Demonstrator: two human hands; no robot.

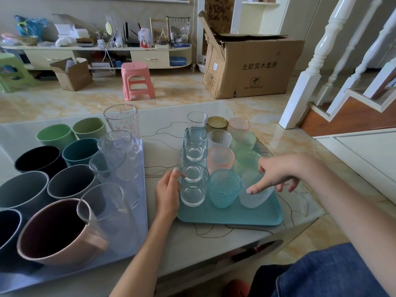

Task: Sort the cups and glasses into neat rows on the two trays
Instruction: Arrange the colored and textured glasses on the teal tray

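A teal tray (231, 217) on the right carries three rows of glasses: clear ones on the left, textured coloured ones in the middle and on the right. My left hand (168, 195) grips the nearest clear glass (194, 189) from its left side. My right hand (278, 173) hovers over the nearest frosted white glass (256, 197); its index finger lies straight across the glass's front and its thumb is by the rim. A teal textured glass (225, 189) stands between the two. A lavender tray (134, 243) on the left holds several coloured cups (57, 232) and a row of tall clear glasses (116, 159).
Both trays sit on a pale patterned table (162, 133) whose front edge is near my lap. On the floor beyond it are a pink stool (137, 81) and a large cardboard box (252, 67). A white stair railing (317, 58) rises at the right.
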